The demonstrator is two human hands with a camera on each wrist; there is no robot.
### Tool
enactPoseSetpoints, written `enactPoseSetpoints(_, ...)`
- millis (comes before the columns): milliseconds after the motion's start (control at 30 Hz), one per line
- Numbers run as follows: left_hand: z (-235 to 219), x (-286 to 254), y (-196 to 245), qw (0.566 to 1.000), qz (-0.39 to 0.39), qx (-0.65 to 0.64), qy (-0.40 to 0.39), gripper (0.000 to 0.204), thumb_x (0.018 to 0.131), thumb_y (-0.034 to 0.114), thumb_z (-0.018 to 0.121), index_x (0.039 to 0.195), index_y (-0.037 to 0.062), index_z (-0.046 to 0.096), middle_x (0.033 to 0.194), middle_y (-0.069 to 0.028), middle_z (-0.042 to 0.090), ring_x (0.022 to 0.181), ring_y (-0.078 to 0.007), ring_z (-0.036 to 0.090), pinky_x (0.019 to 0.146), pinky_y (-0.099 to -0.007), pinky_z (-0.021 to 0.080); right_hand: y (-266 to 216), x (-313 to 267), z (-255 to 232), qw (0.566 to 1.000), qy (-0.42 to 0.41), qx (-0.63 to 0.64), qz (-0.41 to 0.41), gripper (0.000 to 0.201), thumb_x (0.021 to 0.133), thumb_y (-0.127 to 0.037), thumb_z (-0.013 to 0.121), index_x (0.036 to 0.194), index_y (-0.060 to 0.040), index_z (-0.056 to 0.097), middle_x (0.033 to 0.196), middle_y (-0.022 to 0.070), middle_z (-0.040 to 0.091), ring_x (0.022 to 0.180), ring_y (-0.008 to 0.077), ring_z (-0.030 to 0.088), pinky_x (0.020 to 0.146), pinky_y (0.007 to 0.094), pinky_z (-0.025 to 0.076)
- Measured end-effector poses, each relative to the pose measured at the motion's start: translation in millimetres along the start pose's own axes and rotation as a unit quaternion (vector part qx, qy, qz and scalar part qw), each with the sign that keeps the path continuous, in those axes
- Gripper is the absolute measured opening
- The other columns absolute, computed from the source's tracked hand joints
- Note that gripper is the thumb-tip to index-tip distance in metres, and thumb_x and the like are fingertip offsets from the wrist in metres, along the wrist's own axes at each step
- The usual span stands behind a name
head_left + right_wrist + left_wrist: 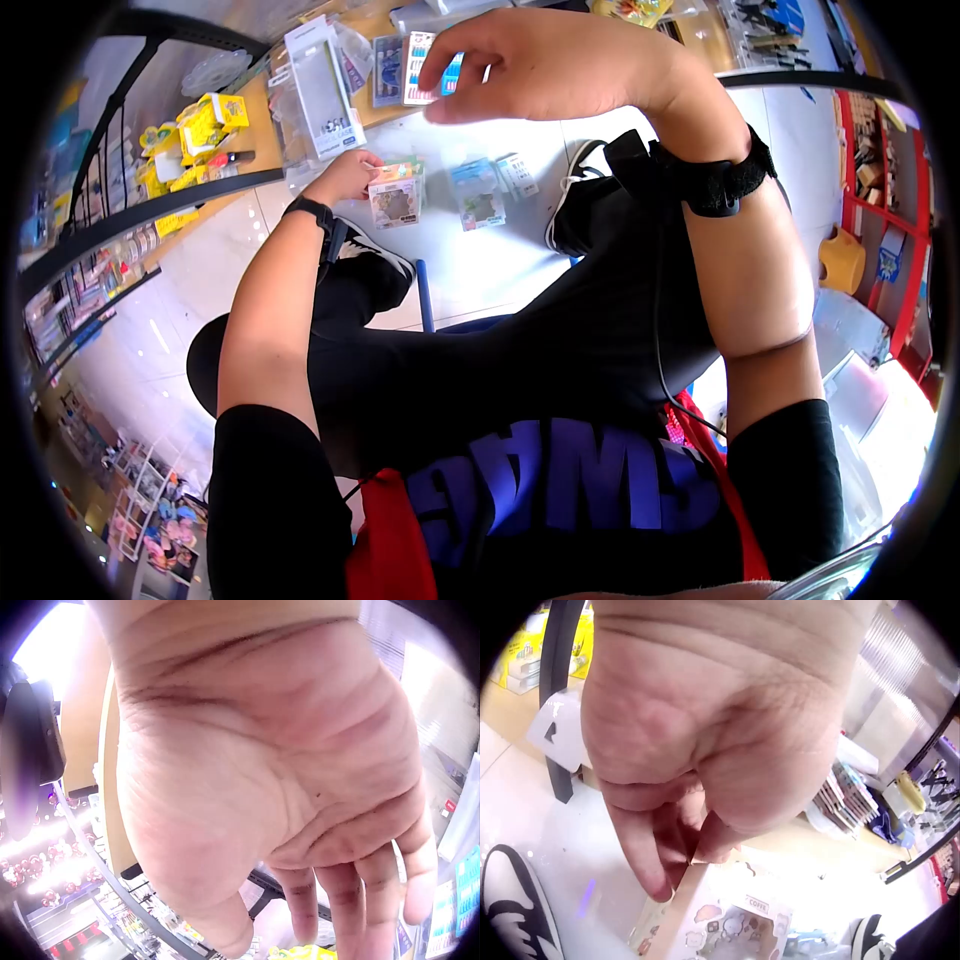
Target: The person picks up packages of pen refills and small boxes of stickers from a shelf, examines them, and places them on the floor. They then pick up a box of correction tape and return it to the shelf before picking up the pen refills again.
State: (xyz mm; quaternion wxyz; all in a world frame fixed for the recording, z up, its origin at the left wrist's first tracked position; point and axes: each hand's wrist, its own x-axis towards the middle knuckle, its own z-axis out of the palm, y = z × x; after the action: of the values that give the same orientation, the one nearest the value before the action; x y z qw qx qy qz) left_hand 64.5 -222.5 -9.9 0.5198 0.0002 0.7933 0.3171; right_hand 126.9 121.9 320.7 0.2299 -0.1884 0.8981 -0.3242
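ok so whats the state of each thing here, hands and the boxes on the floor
left hand: down at the floor, fingers pinching the top edge of the sticker box
sticker box: upright on the floor, held
right hand: raised, fingers relaxed, holding nothing
blue pack: on the floor beside the sticker box, untouched
white boxed item: on the wooden shelf, untouched

Left arm stretched forward and down, elbow bent only a little, black band on the wrist. Left hand low, fingers curled and pinching at the tips. Right arm raised, elbow bent sharply, black strap around the wrist. Right hand held high, palm facing down, fingers loosely extended, gripping nothing.
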Motion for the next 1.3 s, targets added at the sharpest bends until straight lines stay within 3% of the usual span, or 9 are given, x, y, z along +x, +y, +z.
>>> enactPoseSetpoints(167,10.5,10.8,-21.3,1.000,0.001,-0.006,0.002,0.018,0.104,0.012,0.060,0.119,0.0055,0.066,0.107,-0.0095,0.072,0.091,-0.0202,0.071,0.071,-0.0361,0.061,-14.6,-12.8,-6.7,0.996,-0.041,-0.034,0.072,0.056,0.091,-0.054,0.070,0.126,-0.0108,0.071,0.107,0.0145,0.075,0.099,0.0290,0.072,0.091,0.0376,0.053)
enactPoseSetpoints(267,15.3,15.3,-24.3,0.999,-0.003,-0.042,0.002,0.018,0.105,0.014,0.060,0.120,0.0059,0.066,0.110,-0.0095,0.072,0.095,-0.0199,0.070,0.076,-0.0367,0.062,-17.7,-15.2,-33.4,0.981,-0.167,0.099,-0.002,0.057,0.097,-0.047,0.064,0.128,0.0006,0.063,0.107,0.0234,0.073,0.104,0.0395,0.068,0.091,0.0428,0.053)
enactPoseSetpoints(467,29.1,13.7,-15.4,0.996,0.041,-0.073,0.023,0.018,0.105,0.014,0.061,0.120,0.0067,0.066,0.106,-0.0084,0.073,0.092,-0.0192,0.071,0.078,-0.0367,0.063,-14.7,-13.5,3.8,0.996,-0.033,-0.051,0.059,0.053,0.092,-0.052,0.069,0.125,-0.0111,0.071,0.110,0.0156,0.075,0.101,0.0300,0.072,0.091,0.0383,0.054)
enactPoseSetpoints(700,32.9,21.3,-23.5,0.995,0.047,0.045,0.078,0.016,0.101,0.015,0.065,0.114,0.0067,0.069,0.092,-0.0108,0.074,0.082,-0.0193,0.071,0.069,-0.0354,0.059,-23.8,-24.2,0.6,0.992,-0.061,-0.071,0.080,0.044,0.099,-0.043,0.067,0.122,-0.0058,0.069,0.103,0.0109,0.076,0.090,0.0247,0.074,0.079,0.0350,0.057)
enactPoseSetpoints(800,24.2,48.2,-54.5,0.961,0.172,0.164,0.139,0.019,0.096,0.019,0.070,0.111,0.0074,0.071,0.091,-0.0151,0.075,0.084,-0.0264,0.073,0.076,-0.0388,0.057,-39.8,-43.1,9.3,0.992,-0.047,0.072,-0.094,0.030,0.096,-0.032,0.068,0.111,-0.0065,0.071,0.099,0.0127,0.073,0.091,0.0295,0.072,0.079,0.0384,0.056)
enactPoseSetpoints(1000,35.5,16.4,-9.5,0.978,0.057,0.137,0.147,0.028,0.093,0.017,0.067,0.116,0.0024,0.070,0.108,-0.0169,0.076,0.099,-0.0291,0.073,0.087,-0.0367,0.056,-95.9,-67.8,18.8,0.892,0.047,0.138,-0.428,0.023,0.083,-0.021,0.064,0.082,0.0016,0.067,0.091,0.0256,0.073,0.071,0.0299,0.070,0.065,0.0392,0.054)
enactPoseSetpoints(1100,38.0,7.9,1.0,0.970,0.080,0.148,0.173,0.031,0.092,0.020,0.068,0.117,0.0013,0.069,0.102,-0.0174,0.076,0.092,-0.0302,0.074,0.082,-0.0375,0.058,-108.6,-70.4,17.5,0.883,0.061,0.125,-0.448,0.022,0.084,-0.021,0.065,0.084,0.0003,0.068,0.092,0.0225,0.073,0.072,0.0279,0.069,0.065,0.0377,0.053)
enactPoseSetpoints(1200,31.5,-25.9,51.5,0.966,-0.075,0.232,0.089,0.034,0.089,0.026,0.071,0.111,-0.0010,0.070,0.091,-0.0186,0.074,0.069,-0.0276,0.073,0.064,-0.0423,0.058,-113.7,-75.8,22.0,0.890,0.079,0.109,-0.436,0.020,0.085,-0.021,0.065,0.087,-0.0011,0.069,0.092,0.0194,0.072,0.073,0.0259,0.068,0.064,0.0363,0.052)
enactPoseSetpoints(1300,29.4,-53.8,102.8,0.954,-0.044,0.294,0.026,0.036,0.092,0.030,0.070,0.103,-0.0044,0.073,0.090,-0.0206,0.075,0.084,-0.0315,0.074,0.076,-0.0427,0.057,-118.9,-80.7,21.4,0.892,0.088,0.097,-0.432,0.019,0.086,-0.021,0.066,0.089,-0.0024,0.069,0.092,0.0163,0.072,0.074,0.0238,0.067,0.064,0.0348,0.050)
